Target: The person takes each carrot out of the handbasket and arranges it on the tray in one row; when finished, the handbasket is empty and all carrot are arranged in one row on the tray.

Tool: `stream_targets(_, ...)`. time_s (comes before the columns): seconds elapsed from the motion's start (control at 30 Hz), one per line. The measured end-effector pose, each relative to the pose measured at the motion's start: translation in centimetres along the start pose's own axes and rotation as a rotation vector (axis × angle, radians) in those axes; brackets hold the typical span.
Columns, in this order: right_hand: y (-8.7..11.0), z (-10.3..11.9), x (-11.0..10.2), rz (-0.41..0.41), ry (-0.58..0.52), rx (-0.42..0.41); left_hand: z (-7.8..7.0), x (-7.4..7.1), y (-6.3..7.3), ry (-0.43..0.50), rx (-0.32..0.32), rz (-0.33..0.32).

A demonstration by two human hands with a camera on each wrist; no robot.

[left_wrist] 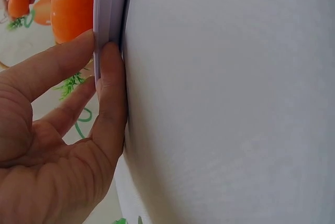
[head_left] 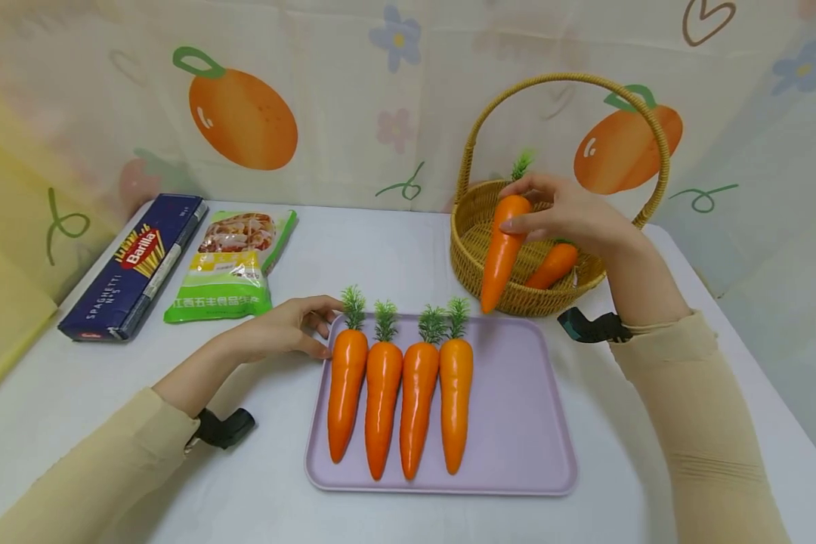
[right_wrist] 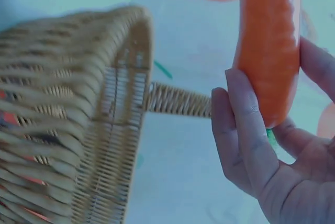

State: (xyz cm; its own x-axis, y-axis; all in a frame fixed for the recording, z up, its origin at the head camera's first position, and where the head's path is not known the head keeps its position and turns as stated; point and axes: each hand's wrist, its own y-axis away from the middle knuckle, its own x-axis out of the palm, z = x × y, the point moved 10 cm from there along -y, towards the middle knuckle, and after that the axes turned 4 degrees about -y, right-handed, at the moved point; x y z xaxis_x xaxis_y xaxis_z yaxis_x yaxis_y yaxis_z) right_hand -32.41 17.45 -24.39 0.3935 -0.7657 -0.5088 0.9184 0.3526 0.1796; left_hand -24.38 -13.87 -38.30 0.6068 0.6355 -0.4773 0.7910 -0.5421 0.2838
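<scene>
My right hand (head_left: 564, 211) grips a carrot (head_left: 502, 257) near its thick top, tip pointing down, over the front rim of a wicker basket (head_left: 472, 253). In the right wrist view, thumb and fingers lie round the carrot (right_wrist: 269, 41). Another carrot (head_left: 554, 264) lies inside the basket. My left hand (head_left: 282, 329) pinches the upper left rim of a lilac tray (head_left: 517, 423). In the left wrist view, the tray edge (left_wrist: 111, 9) sits between thumb and fingers. Several carrots (head_left: 420, 408) with green tops lie side by side on the tray's left and middle.
At the back left lie a blue spaghetti box (head_left: 136, 264) and a green and white food packet (head_left: 227, 268). The basket's tall arched handle (head_left: 564, 78) rises above my right hand. Behind the white table (head_left: 374, 249) hangs a patterned cloth (head_left: 340, 98).
</scene>
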Motion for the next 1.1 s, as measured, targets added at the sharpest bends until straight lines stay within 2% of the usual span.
stream_targets(0.23,1.4,0.0,1.8,0.019,0.007,-0.077,0.0,0.1,0.1,-0.012,-0.011,-0.001)
stream_targets(0.47,3.2,-0.9,3.8,0.086,-0.031,-0.068,0.0,0.0,0.0,-0.012,-0.012,-0.006)
stream_targets(0.67,4.5,-1.0,5.3,0.150,-0.022,-0.105,0.2,0.0,0.0,-0.013,-0.016,-0.004)
stream_targets(1.1,5.5,-2.7,8.3,0.220,0.036,-0.092,0.2,0.0,0.0,-0.017,-0.006,0.001)
